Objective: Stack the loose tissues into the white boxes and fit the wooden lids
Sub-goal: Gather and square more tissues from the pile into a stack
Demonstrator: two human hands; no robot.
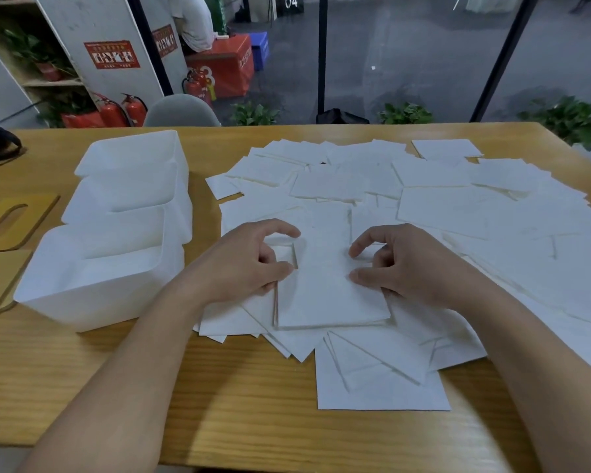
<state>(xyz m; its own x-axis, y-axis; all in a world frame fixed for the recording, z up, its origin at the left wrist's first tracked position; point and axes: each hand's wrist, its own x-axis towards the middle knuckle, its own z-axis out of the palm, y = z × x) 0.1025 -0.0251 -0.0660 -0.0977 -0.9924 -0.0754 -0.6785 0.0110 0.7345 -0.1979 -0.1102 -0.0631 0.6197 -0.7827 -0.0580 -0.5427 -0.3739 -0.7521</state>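
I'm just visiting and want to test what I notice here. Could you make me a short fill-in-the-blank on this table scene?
1. The white boxes on the table number ____.
2. Both hands, the left hand and the right hand, rest on a small stack of ____.
3. The wooden lids lie to the ____ of the boxes.

Missing words: three; tissues; left

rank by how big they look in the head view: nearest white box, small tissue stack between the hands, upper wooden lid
1. nearest white box
2. tissue stack
3. upper wooden lid, though the frame edge cuts it off, so its rank is unsure.
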